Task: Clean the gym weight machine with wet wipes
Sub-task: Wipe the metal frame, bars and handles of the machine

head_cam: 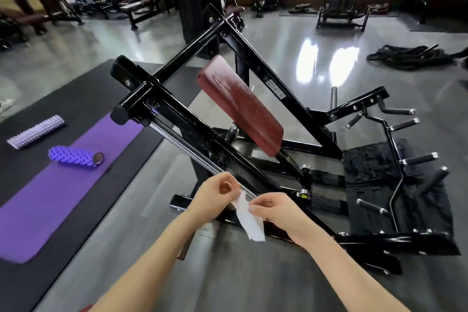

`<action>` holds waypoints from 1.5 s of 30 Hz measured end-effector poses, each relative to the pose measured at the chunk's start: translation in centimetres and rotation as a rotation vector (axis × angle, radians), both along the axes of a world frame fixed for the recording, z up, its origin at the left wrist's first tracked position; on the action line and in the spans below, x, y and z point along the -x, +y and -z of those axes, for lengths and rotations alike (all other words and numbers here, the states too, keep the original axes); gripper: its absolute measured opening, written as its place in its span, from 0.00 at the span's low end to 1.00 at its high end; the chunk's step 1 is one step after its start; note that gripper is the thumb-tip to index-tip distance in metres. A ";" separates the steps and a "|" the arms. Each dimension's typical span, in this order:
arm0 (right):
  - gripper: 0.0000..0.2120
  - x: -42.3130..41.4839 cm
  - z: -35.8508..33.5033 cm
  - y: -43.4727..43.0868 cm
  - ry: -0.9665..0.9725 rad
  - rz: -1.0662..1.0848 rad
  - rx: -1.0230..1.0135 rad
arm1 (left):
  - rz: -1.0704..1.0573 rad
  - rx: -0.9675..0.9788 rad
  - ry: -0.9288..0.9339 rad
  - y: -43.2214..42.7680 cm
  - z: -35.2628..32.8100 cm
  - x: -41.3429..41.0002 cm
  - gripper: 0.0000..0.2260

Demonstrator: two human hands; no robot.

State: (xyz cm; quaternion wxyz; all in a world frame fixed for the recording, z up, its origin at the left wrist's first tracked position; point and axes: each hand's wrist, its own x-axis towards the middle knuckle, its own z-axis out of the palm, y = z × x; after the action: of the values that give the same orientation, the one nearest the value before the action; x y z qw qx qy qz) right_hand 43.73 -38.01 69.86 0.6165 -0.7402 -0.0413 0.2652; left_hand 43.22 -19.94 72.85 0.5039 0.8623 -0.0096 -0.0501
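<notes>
**Holding a wet wipe (247, 218) in front of the weight machine (255, 63)**

Seen from the head camera, looking down along two bare forearms.

Pinching the top end of the white wipe with the left hand (215, 195), fingers curled in and thumb closed against them. Pinching the wipe's right edge a little lower with the right hand (276, 210), thumb and forefinger closed on it, other fingers loosely bent. Hanging as a narrow crumpled strip between and below both hands, lower end loose.

Held just in front of the lower end of the chrome guide rod (182, 149); cannot tell whether touching the metal or not.

Beyond the hands, rising up and away to the left as a slanted black steel frame. Carrying a dark red chest pad (240, 106), tilted, with pale streaks on its surface. Ending on the right in a multi-grip handle bar (395, 157), over a black footplate (367, 172).

Lying to the left on a black floor mat (83, 94): a purple exercise mat (58, 192), with a purple foam roller (74, 156) resting on it and a lilac foam roller (35, 132) just beside it.

Coiled far right on the glossy grey floor (291, 38): a black battle rope (410, 56).
</notes>
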 end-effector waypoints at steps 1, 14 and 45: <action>0.02 -1.3 -0.2 -0.3 -0.018 0.014 0.003 | -0.011 -0.002 0.010 0.1 -0.2 -1.0 0.06; 0.06 -14.8 0.1 2.3 -0.086 0.291 -0.049 | -0.266 0.542 0.380 2.3 1.4 -13.5 0.07; 0.09 -39.5 -7.3 27.6 -0.505 -0.015 -0.136 | -0.499 0.191 -0.079 22.2 -8.9 -32.2 0.07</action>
State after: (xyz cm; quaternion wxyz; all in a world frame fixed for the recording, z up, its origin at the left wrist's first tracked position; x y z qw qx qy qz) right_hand 83.18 -10.38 77.20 0.6331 -0.7393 -0.2172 0.0731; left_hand 75.43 2.22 81.73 0.5791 0.7876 0.1791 0.1103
